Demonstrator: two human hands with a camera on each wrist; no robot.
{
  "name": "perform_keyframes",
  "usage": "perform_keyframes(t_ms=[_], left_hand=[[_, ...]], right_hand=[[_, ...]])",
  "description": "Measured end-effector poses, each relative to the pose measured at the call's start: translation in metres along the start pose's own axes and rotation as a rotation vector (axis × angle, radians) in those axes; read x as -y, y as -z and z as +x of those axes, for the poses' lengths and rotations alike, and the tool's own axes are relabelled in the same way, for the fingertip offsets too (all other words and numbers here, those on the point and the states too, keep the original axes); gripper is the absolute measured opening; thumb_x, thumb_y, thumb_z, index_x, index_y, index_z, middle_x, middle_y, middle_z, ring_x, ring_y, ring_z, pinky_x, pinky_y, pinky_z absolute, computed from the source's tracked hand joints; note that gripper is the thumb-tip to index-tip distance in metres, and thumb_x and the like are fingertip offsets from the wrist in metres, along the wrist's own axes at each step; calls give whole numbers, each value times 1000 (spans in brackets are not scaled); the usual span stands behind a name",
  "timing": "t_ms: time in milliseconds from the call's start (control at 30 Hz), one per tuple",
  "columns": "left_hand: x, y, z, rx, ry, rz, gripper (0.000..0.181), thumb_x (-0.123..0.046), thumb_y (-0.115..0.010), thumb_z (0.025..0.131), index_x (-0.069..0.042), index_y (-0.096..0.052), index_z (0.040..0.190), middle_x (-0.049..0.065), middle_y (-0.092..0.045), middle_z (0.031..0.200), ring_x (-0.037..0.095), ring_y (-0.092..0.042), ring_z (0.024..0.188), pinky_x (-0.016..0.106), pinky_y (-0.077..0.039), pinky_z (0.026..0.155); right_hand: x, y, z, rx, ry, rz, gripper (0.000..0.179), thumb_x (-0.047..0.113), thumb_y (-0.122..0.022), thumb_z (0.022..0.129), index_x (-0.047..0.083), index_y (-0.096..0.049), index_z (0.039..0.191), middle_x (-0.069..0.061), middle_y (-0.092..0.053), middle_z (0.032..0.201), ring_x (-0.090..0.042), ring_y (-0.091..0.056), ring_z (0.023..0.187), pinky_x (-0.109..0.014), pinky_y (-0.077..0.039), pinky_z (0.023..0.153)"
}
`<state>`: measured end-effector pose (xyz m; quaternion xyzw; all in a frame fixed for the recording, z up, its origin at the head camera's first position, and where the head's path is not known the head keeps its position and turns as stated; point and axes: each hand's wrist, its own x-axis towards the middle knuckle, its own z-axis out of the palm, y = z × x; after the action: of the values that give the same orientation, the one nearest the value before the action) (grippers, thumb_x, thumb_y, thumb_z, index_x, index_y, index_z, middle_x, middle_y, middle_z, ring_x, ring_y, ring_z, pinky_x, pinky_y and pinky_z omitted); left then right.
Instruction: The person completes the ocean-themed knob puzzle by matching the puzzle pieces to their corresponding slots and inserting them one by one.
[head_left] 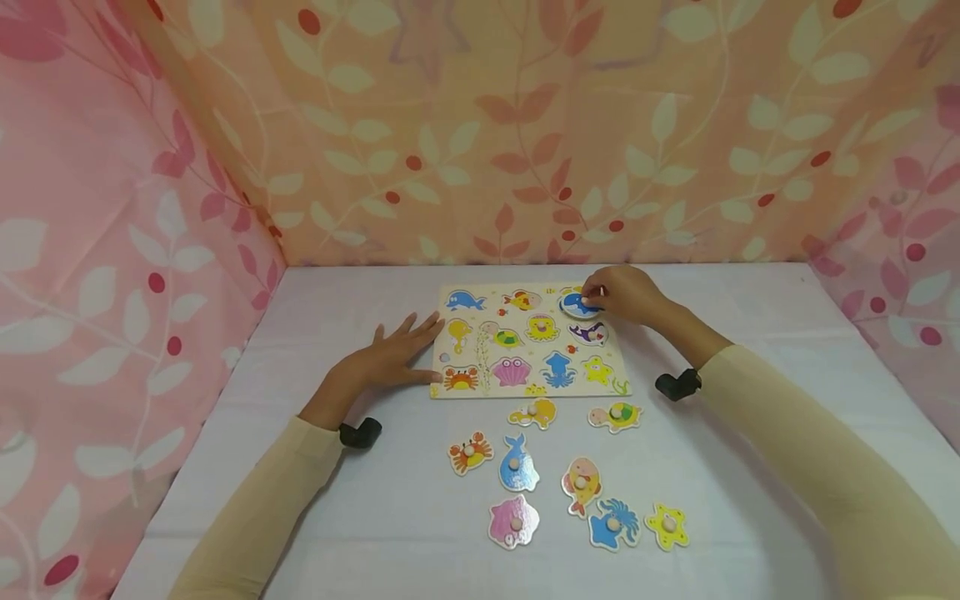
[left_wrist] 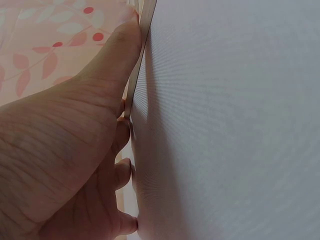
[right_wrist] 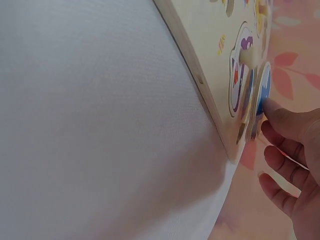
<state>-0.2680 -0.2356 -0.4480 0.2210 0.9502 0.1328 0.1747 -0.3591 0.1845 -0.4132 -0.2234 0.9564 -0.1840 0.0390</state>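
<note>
Floral curtain [head_left: 450,100]: upper frame. White cloth [head_left: 397,517]: lower. My right hand [head_left: 628,295] pinches a blue piece [head_left: 573,305]; left hand [head_left: 386,358] spread.

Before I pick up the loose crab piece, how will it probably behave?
The crab piece looks flat and board-like, so probably stiff. Its round knob should offer an easy pinch. Lying flat, it would likely slide, not roll.

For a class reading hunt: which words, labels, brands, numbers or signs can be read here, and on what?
None: no text is readable on the puzzle board, the blue piece in the right hand, the loose pieces, the black wrist devices or the leaf-patterned cloth.
</note>
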Motion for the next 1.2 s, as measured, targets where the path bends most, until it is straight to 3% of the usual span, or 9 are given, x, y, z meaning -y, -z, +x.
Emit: perform_keyframes(t_ms=[500, 1033, 1200], left_hand=[[-3, 2, -2, -5, 12, -9, 100, -63, -65, 90, -28, -8, 164, -5, 0, 171, 33, 7, 156, 71, 7, 115], [-2, -1, -1, -8, 18, -8, 102, -65, -67, 88, -29, -10, 164, -6, -1, 170, 31, 9, 156, 71, 8, 115], [-2, -1, -1, -8, 18, -15, 101, -64, -67, 88, -29, -10, 164, -6, -1, 170, 31, 9, 156, 71, 8, 115]], right_hand=[[7, -3, 7, 20, -46, 22, 20, 12, -74, 94, 7, -78, 113, -7, -73, 99, -25, -61, 92, -42, -53, 90], [4, -6, 11, 35, -36, 14, 18, 12, -74, 93, 11, -79, 110, -4, -73, 96, -24, -61, 90, -40, -53, 88], [4, -5, 11, 35, -44, 23, 17, 9, -74, 93, 12, -80, 108, -4, -74, 99, -25, -61, 95, -43, -53, 93]])
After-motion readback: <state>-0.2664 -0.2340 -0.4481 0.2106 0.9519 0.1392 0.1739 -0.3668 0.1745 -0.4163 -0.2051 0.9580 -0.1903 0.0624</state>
